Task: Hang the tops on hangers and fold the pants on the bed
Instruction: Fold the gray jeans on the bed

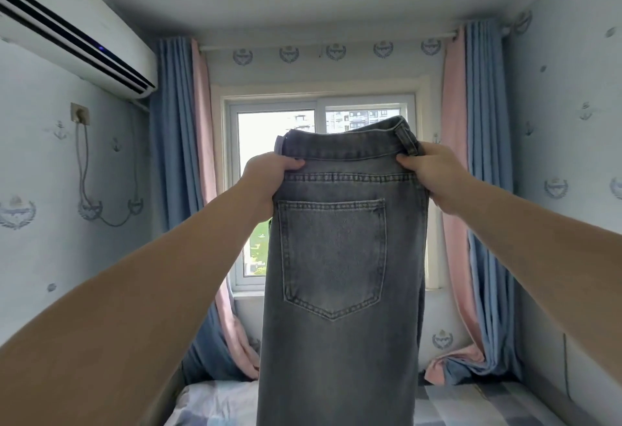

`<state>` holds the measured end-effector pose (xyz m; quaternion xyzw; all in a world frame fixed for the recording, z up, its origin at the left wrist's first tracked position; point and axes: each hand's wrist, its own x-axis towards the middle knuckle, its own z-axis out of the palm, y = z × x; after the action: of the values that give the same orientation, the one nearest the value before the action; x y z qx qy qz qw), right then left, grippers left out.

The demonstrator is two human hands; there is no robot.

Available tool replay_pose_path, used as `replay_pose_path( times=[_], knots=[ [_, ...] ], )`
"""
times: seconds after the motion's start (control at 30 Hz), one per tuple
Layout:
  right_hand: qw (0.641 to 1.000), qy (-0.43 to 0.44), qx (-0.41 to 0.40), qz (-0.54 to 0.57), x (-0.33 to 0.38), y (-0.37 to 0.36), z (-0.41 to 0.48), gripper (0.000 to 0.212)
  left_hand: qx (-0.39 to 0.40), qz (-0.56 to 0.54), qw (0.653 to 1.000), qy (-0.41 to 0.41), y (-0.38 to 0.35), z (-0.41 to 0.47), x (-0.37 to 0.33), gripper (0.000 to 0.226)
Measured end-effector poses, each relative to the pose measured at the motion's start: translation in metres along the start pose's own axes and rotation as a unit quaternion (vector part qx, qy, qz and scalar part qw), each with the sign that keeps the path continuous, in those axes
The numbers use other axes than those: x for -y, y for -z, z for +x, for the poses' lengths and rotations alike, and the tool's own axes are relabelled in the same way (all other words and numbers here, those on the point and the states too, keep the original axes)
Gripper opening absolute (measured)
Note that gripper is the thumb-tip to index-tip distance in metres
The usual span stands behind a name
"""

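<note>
A white air conditioner (77,32) is mounted high on the left wall, with a wall socket (79,112) and a hanging cable (83,170) below it. Blue-and-pink curtains (175,156) flank a sliding window (266,133) in the far wall.

— How are the person's arms placed?
— Both are bare and stretched forward and up. They enter from the lower corners and draw closer together toward the hands.
— What is the left hand (266,176) doing?
— It grips the left edge of the jeans (336,257) just under the waistband. The thumb lies across the front, pointing inward, and the fingers are curled out of sight behind the cloth.
— And the right hand (436,175)?
— It mirrors the left, pinching the right edge with its thumb on the front, pointing inward, and its fingers hidden behind.
— Are the hands level?
— Nearly. They are held apart at about the same height, with both wrists fairly straight.
</note>
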<state>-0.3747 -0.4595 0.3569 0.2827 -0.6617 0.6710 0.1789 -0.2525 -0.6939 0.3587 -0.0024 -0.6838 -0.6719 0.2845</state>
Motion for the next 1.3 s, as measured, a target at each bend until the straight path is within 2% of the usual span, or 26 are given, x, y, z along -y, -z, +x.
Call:
replay_pose_path(
  times=[0.17, 0.37, 0.7, 0.8, 1.0, 1.3],
  knots=[
    [0.999, 0.030, -0.021, -0.014, 0.043, 0.006, -0.040, 0.008, 0.009, 0.010, 1.000, -0.023, 0.012, -0.042, -0.033, 0.025],
    [0.999, 0.046, -0.024, -0.016, 0.074, 0.016, -0.079, 0.031, 0.020, 0.026, 0.999, 0.006, 0.018, -0.086, -0.056, 0.034],
    [0.999, -0.007, 0.005, -0.041, 0.052, 0.019, -0.127, 0.036, 0.024, 0.006, 0.997, 0.073, 0.027, -0.126, -0.006, 0.040],
    [0.998, -0.033, 0.017, -0.050, 0.025, 0.008, -0.134, 0.037, 0.019, -0.012, 0.995, 0.098, 0.039, -0.129, 0.029, 0.043],
    [0.992, -0.099, 0.047, -0.065, -0.065, -0.038, -0.155, 0.018, 0.000, -0.033, 0.987, 0.154, 0.073, -0.119, 0.132, 0.038],
    [0.963, -0.234, 0.105, -0.086, -0.281, -0.169, -0.152, 0.007, -0.070, -0.028, 0.959, 0.273, 0.157, -0.053, 0.345, 0.033]
  ],
)
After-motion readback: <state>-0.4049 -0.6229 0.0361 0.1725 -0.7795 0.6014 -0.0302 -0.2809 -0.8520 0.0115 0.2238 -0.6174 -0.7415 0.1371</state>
